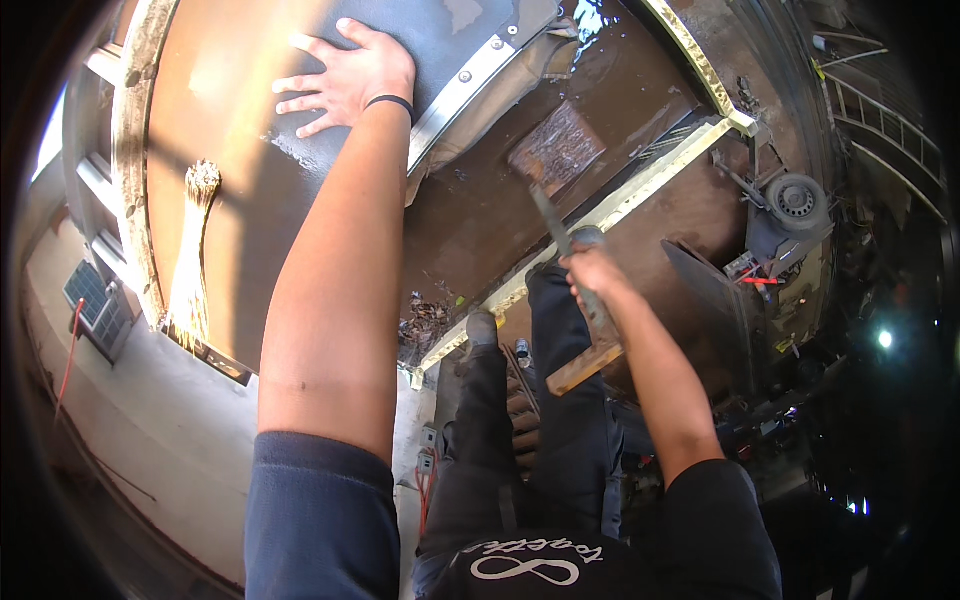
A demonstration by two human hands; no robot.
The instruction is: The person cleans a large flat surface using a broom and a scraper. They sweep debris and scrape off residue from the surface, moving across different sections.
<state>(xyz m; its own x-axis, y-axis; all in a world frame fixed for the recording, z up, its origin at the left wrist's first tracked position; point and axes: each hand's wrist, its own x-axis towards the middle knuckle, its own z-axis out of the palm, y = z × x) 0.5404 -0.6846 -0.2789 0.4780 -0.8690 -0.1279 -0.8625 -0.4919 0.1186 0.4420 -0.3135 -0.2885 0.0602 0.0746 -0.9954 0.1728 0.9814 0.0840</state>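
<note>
Fingers of your left hand [345, 78] lie spread and flat on the grey panel [420, 40] at the top of the view, palm down just beside its bolted metal strip [470, 80]. Your right hand [592, 272] is closed around the handle of a tool [570, 290], well apart from the left, lower and to the right. The tool's dark narrow blade rises toward the rusty plate [557, 148], and a wooden piece [585, 367] sticks out below your fist; what kind of tool it is stays hard to tell, perhaps a scraper. Your legs and shoe [482, 328] hide the ground beneath you. The yellowish rail [610, 208] runs diagonally between the wet brown floor [470, 220] and the darker clutter on the right, where a small wheel [797, 197] sits. Open floor lies between panel and rail.
</note>
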